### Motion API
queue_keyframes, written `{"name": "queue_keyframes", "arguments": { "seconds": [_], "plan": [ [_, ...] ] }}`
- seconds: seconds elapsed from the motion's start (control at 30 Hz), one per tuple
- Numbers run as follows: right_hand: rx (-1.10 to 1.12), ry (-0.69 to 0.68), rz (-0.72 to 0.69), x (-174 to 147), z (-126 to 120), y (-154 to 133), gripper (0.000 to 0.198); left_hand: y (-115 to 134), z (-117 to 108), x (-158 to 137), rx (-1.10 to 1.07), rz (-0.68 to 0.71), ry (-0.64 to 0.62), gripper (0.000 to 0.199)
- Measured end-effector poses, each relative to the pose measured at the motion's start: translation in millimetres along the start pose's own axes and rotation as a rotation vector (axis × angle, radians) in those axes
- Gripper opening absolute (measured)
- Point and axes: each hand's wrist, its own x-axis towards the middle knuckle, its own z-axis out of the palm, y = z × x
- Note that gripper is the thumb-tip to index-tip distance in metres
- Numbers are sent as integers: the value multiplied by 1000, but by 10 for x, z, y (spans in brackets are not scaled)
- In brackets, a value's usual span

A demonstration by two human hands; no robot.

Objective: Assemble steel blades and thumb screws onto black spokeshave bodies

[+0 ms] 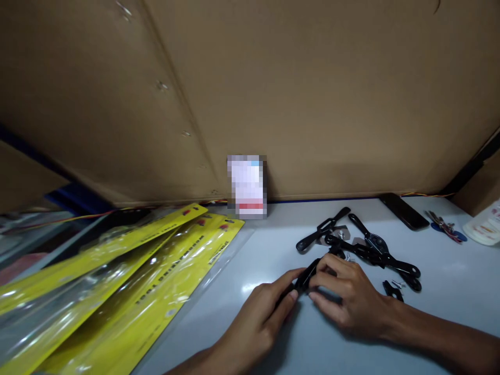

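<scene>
A black spokeshave (307,276) lies between my hands, low over the white table (219,317). My left hand (265,312) pinches its near end between thumb and fingers. Curled around its middle, my right hand (346,291) grips it and covers much of it. Just beyond the hands lie more black spokeshaves: one body (324,228) apart at the back, and others (377,245) crossed over each other. Right of my right wrist is a small black notched plate (392,290) beside a silver screw (398,284). More small screws (349,257) show near my right fingers.
Yellow blister packs (183,265) with clear plastic fan out on the left. A phone with a lit, blurred screen (247,186) leans on the cardboard wall (312,104). At the back right are a dark phone (404,211), a bundle of keys (447,226) and a white container (484,224).
</scene>
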Motion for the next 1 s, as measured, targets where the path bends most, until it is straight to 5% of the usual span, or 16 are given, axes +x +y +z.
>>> {"name": "queue_keyframes", "arguments": {
  "seconds": [0.2, 0.4, 0.6, 0.83, 1.0],
  "plan": [
    [-120, -8, 4, -16, 10, -6, 16, 3, -5, 16, -35, -29, -19, 51],
    [-290, 157, -117, 26, -74, -59, 31, 60, -7, 21, -29, -52, -20, 50],
    [-345, 62, -148, 34, -85, -66, 49, 21, 12, 16, 38, -11, -40, 49],
    [-352, 62, -166, 30, -82, -72, 26, 3, 19, 10, 78, 33, -9, 44],
    [-363, 18, -156, 4, -69, -79, 44, 14, 22, 8, 104, 31, -36, 38]
  ]
}}
